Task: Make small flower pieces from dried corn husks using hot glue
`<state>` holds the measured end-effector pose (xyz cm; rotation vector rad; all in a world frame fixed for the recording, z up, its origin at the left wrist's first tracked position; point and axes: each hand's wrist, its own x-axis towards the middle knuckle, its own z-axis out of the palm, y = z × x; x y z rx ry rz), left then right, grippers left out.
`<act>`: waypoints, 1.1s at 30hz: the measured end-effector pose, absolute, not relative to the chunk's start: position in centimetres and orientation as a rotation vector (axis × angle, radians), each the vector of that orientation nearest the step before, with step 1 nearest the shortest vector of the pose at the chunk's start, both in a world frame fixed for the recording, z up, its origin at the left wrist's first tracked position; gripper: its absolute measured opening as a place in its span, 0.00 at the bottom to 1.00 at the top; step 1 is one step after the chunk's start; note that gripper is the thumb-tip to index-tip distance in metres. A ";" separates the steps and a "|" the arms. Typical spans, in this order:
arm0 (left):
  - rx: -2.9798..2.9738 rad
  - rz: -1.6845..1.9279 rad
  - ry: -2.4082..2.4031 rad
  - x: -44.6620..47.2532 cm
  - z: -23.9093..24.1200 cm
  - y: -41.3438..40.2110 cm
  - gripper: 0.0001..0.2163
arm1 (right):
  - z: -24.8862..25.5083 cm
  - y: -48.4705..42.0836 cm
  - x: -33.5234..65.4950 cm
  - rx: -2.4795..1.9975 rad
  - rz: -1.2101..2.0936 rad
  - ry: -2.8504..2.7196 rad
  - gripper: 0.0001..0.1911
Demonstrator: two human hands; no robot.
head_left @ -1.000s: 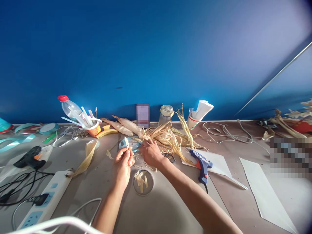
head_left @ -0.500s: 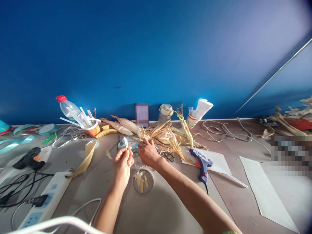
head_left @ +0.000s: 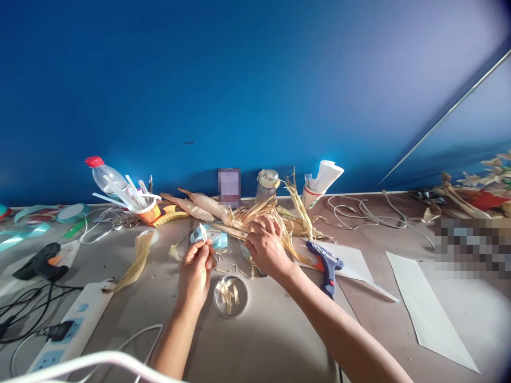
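Note:
My left hand (head_left: 195, 268) is closed, its thumb and fingertips pinching a small pale strip of dried corn husk (head_left: 203, 232) that points upward. Further right, my right hand (head_left: 269, 247) reaches onto a heap of dried corn husks (head_left: 259, 211); its bent fingers are apart over the husks, with the fingertips partly hidden. In front of the hands sits a round shallow dish (head_left: 246, 303) with several cut husk pieces (head_left: 228, 298) in it. A light-blue object (head_left: 217, 238) lies between my hands, next to small scraps on the table.
A blue glue gun (head_left: 329, 266) rests on white paper to the right. At the left are a power strip (head_left: 91, 306), a twisted husk (head_left: 139, 260) and a cup of white strips (head_left: 149, 213). A lidded jar (head_left: 266, 186) and a paper cup (head_left: 309, 198) stand by the blue wall.
My right hand has moved right, from beside the light-blue object onto the husk heap, and its fingers have spread. My left hand still pinches the husk strip. The view has shifted slightly.

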<state>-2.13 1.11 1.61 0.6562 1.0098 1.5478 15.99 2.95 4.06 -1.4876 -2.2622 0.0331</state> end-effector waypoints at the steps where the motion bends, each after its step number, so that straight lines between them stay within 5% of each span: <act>1: 0.660 1.547 1.013 -2.1 1.7 1.1 0.09 | 4.3 2.5 16.1 -1.446 0.034 -2.303 0.09; 7: 0.676 1.546 0.999 -1.8 1.4 1.2 0.08 | 3.4 -0.1 16.1 -1.171 0.242 -2.615 0.10; 23: 0.681 1.529 0.980 -1.7 1.1 1.1 0.09 | 1.5 -3.1 15.3 -1.557 0.412 -2.578 0.04; 33: 0.687 1.514 0.986 -1.5 1.2 1.1 0.08 | 1.6 -4.8 16.7 -1.637 0.395 -2.493 0.11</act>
